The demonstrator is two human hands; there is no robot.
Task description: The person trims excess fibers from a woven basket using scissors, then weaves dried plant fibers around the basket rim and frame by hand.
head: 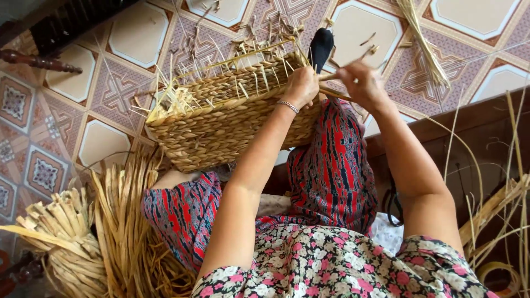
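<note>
On the lap, tilted: woven straw basket point(221, 118). Left hand point(301, 85) curled over its rim, fingers closed on the edge, arm stretched forward. Right hand point(361, 83) just beside, fingers pinched shut around a straw strand point(334, 92).

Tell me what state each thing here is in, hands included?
Woven basket: unfinished, loose strand ends sticking up from the rim, propped on the knee.
Left hand: gripping the basket rim.
Right hand: pinching a straw strand.
Dried straw bundle: lying loose on the tiled floor.
</note>
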